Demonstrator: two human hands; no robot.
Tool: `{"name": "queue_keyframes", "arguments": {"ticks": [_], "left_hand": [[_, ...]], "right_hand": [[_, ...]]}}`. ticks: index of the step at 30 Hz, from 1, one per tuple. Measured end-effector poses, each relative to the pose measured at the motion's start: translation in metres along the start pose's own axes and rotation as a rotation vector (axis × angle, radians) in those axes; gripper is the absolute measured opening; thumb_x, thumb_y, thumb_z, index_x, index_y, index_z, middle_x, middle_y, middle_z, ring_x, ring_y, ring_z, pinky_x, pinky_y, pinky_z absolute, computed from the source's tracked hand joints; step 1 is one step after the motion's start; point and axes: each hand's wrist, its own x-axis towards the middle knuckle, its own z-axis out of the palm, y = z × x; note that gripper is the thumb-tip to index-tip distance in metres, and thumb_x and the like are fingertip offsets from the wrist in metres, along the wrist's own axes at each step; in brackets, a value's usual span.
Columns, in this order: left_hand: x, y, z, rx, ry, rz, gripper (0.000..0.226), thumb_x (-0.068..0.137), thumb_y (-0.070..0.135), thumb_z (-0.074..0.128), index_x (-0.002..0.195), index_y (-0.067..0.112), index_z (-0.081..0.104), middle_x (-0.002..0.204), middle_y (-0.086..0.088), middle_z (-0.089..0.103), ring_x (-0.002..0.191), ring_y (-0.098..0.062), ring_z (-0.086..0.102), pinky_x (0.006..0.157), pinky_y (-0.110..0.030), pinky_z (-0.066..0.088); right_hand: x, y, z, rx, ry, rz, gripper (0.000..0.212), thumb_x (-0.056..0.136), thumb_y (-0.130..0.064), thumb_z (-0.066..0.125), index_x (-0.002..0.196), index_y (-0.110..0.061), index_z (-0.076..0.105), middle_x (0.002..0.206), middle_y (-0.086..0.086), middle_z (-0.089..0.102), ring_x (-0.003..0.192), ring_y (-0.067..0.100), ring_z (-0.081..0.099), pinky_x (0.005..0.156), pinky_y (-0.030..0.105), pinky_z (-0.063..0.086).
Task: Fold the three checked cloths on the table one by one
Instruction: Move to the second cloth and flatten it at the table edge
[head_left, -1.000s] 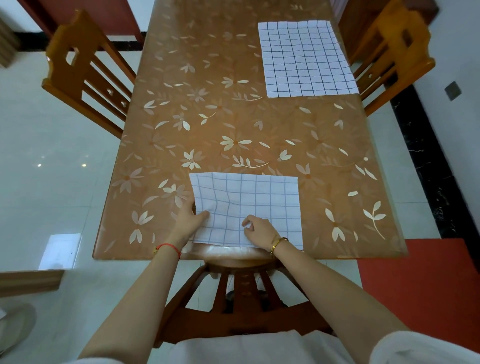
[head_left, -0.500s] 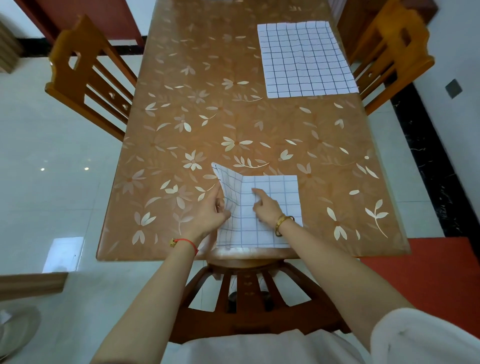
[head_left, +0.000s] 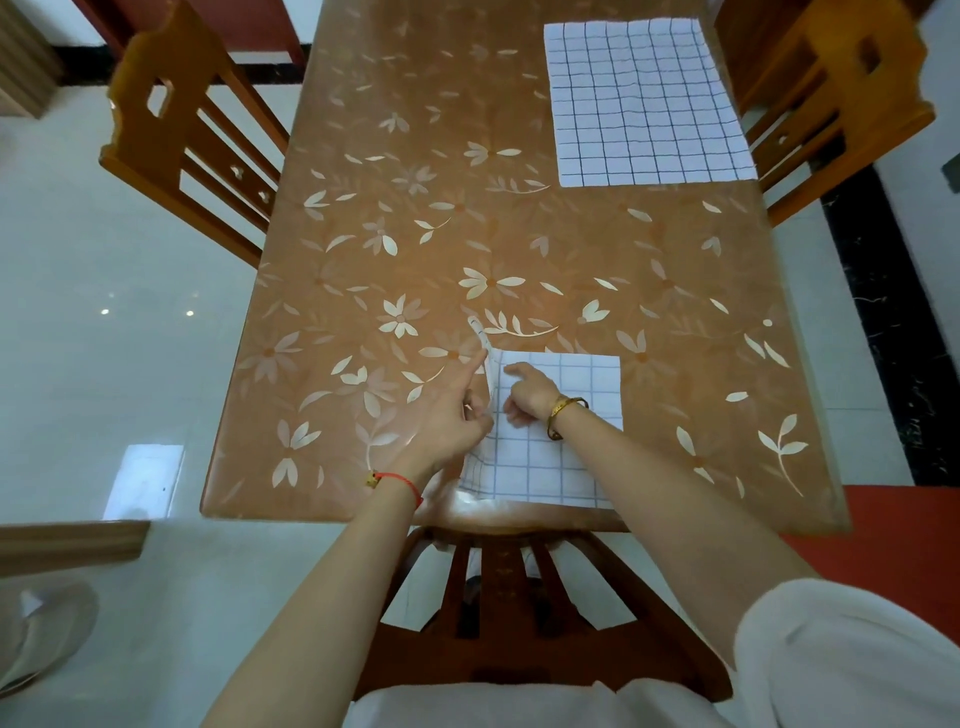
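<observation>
With left hand (head_left: 453, 415) pinches up left flap of near cloth (head_left: 524, 467). With right hand (head_left: 530, 395) presses its middle, forefinger seemingly straight.

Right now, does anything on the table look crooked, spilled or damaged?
Nothing is spilled or damaged. Only the near cloth is uneven: its left flap stands up, pinched by the left hand, mid-fold. The far cloth lies flat.

near cloth (head_left: 535, 467) left flap lifted upright by left hand (head_left: 457, 415); footprint narrower
</observation>
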Motion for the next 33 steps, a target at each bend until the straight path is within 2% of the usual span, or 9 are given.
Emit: {"name": "queue_keyframes", "arguments": {"ticks": [5, 7, 9, 12, 14, 17, 22, 27, 33], "left_hand": [[0.003, 0.008, 0.010, -0.019, -0.007, 0.027, 0.079, 0.083, -0.011, 0.056, 0.152, 0.019, 0.032, 0.075, 0.002, 0.050, 0.062, 0.002, 0.048, 0.064, -0.009, 0.042], [0.004, 0.012, 0.019, -0.016, -0.026, 0.016, 0.078, 0.084, -0.008, 0.058, 0.152, 0.019, 0.031, 0.080, -0.004, 0.055, 0.068, -0.007, 0.051, 0.066, -0.009, 0.043], [0.002, 0.018, 0.030, -0.009, -0.038, 0.020, 0.078, 0.084, -0.002, 0.061, 0.152, 0.021, 0.030, 0.085, -0.007, 0.061, 0.066, -0.005, 0.054, 0.067, -0.010, 0.044], [0.001, 0.022, 0.049, 0.034, -0.061, 0.026, 0.075, 0.086, 0.007, 0.064, 0.149, 0.028, 0.029, 0.091, -0.001, 0.066, 0.059, 0.002, 0.058, 0.065, -0.010, 0.046], [0.002, 0.022, 0.065, -0.024, -0.090, 0.006, 0.081, 0.086, 0.010, 0.068, 0.153, 0.025, 0.025, 0.091, 0.005, 0.064, 0.064, -0.004, 0.060, 0.071, -0.023, 0.053], [0.001, 0.018, 0.086, -0.057, -0.169, -0.002, 0.089, 0.086, 0.013, 0.071, 0.155, 0.025, 0.017, 0.101, 0.005, 0.065, 0.084, -0.015, 0.068, 0.083, -0.030, 0.055], [-0.008, 0.011, 0.101, -0.145, -0.218, -0.031, 0.077, 0.088, 0.005, 0.065, 0.153, 0.023, 0.027, 0.123, -0.003, 0.061, 0.110, -0.018, 0.063, 0.090, -0.025, 0.053], [-0.004, -0.008, 0.091, 0.094, -0.028, 0.053, 0.054, 0.086, 0.002, 0.061, 0.138, 0.013, 0.052, 0.134, -0.007, 0.057, 0.126, -0.021, 0.050, 0.109, -0.034, 0.039], [0.005, -0.027, 0.083, 0.284, -0.074, -0.033, 0.053, 0.087, 0.002, 0.057, 0.139, 0.010, 0.053, 0.150, -0.010, 0.042, 0.141, -0.027, 0.034, 0.118, -0.037, 0.025]], "right_hand": [[-0.022, 0.012, -0.010, 0.323, 0.075, 0.065, 0.023, 0.098, -0.005, 0.039, 0.115, -0.002, 0.054, 0.092, 0.024, 0.064, 0.060, 0.026, 0.057, 0.053, 0.030, 0.051], [-0.028, 0.023, -0.019, 0.378, 0.124, 0.069, 0.029, 0.098, -0.015, 0.041, 0.110, 0.003, 0.062, 0.100, 0.025, 0.069, 0.070, 0.030, 0.064, 0.070, 0.040, 0.057], [-0.036, 0.034, -0.030, 0.437, 0.190, 0.057, 0.046, 0.100, -0.032, 0.036, 0.098, 0.002, 0.068, 0.094, 0.023, 0.073, 0.076, 0.033, 0.069, 0.081, 0.047, 0.059], [-0.051, 0.050, -0.046, 0.466, 0.203, -0.015, 0.064, 0.100, -0.053, 0.032, 0.085, -0.003, 0.068, 0.081, 0.017, 0.075, 0.077, 0.033, 0.072, 0.076, 0.042, 0.060], [-0.060, 0.056, -0.053, 0.440, 0.212, -0.045, 0.061, 0.097, -0.059, 0.038, 0.079, -0.007, 0.065, 0.070, 0.010, 0.073, 0.070, 0.028, 0.072, 0.073, 0.040, 0.061], [-0.061, 0.070, -0.060, 0.296, 0.279, -0.096, 0.055, 0.091, -0.058, 0.051, 0.065, -0.009, 0.052, 0.053, 0.001, 0.058, 0.057, 0.021, 0.061, 0.066, 0.036, 0.055], [-0.048, 0.095, -0.071, -0.026, 0.391, -0.164, 0.037, 0.086, -0.023, 0.066, 0.062, -0.015, 0.039, 0.066, 0.011, 0.040, 0.063, 0.020, 0.040, 0.059, 0.028, 0.031], [-0.038, 0.108, -0.083, -0.137, 0.425, -0.129, 0.047, 0.086, -0.016, 0.064, 0.055, -0.019, 0.028, 0.058, 0.003, 0.029, 0.059, 0.020, 0.034, 0.057, 0.029, 0.025], [-0.039, 0.116, -0.098, -0.226, 0.437, -0.072, 0.040, 0.087, -0.015, 0.059, 0.057, -0.018, 0.032, 0.057, -0.001, 0.033, 0.058, 0.016, 0.035, 0.055, 0.029, 0.028]]}}
